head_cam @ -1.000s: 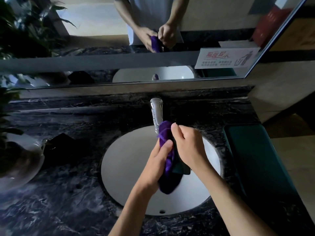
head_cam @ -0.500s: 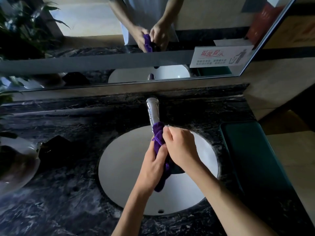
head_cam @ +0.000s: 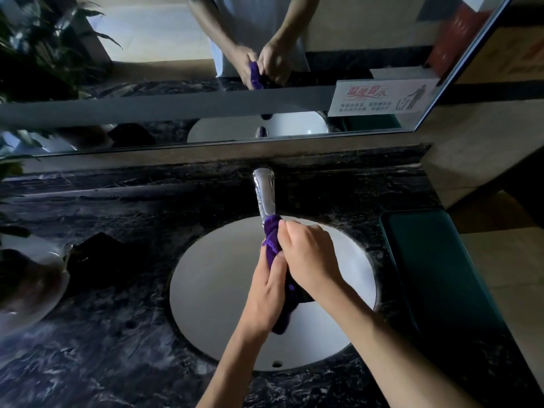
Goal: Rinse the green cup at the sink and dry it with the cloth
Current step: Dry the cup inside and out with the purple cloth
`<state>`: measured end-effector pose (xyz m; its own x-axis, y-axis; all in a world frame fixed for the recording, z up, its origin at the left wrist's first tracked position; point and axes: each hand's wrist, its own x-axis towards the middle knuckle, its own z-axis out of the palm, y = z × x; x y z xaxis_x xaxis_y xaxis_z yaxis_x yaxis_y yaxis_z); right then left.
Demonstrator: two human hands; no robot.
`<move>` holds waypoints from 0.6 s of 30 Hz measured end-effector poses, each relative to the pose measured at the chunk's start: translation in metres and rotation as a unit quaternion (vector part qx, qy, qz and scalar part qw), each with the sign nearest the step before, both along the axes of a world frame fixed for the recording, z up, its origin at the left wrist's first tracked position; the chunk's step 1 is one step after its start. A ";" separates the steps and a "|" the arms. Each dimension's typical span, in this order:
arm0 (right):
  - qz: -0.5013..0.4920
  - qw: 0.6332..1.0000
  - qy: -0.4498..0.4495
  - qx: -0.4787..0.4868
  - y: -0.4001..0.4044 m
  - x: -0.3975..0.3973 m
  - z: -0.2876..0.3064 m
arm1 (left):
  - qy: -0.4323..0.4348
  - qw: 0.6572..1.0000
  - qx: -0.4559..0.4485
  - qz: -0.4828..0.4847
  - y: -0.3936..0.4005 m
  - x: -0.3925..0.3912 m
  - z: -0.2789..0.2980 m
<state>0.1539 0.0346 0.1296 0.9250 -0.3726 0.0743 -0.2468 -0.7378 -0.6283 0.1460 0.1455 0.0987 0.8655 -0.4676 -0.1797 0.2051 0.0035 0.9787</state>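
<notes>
Both my hands are pressed together over the white sink basin (head_cam: 217,293), just in front of the chrome faucet (head_cam: 264,195). A purple cloth (head_cam: 273,238) is bunched between them, its top at the faucet's tip and its lower end hanging below my left hand (head_cam: 266,295). My left hand clasps the cloth from the left. My right hand (head_cam: 310,259) closes over it from the right, around the green cup (head_cam: 301,294). Only a dark sliver of the cup shows beneath my right palm; the rest is hidden by cloth and fingers.
Black marble counter (head_cam: 117,334) surrounds the basin. A dark green tray (head_cam: 441,275) lies at the right edge. A white plant pot (head_cam: 32,278) and a dark object (head_cam: 94,260) sit at the left. A mirror (head_cam: 147,63) runs along the back wall.
My hands have closed in tighter and shifted slightly toward the faucet. My right hand has slid further over the cloth, so less of the cup shows than a second ago.
</notes>
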 end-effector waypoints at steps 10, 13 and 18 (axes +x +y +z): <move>-0.046 0.976 -0.057 0.207 -0.007 -0.013 -0.013 | 0.303 0.941 -0.144 0.033 0.020 0.009 -0.014; 0.001 0.997 -0.064 0.036 -0.002 -0.013 -0.014 | 0.043 0.999 0.007 -0.030 0.015 0.011 -0.013; -0.083 0.989 -0.013 0.123 -0.002 -0.001 -0.010 | 0.158 0.985 -0.062 -0.025 0.008 0.007 -0.012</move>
<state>0.1525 0.0321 0.1193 0.8480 -0.5298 -0.0140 -0.3329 -0.5118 -0.7920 0.1528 0.1531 0.0871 0.7507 -0.5433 -0.3759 0.5030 0.1011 0.8584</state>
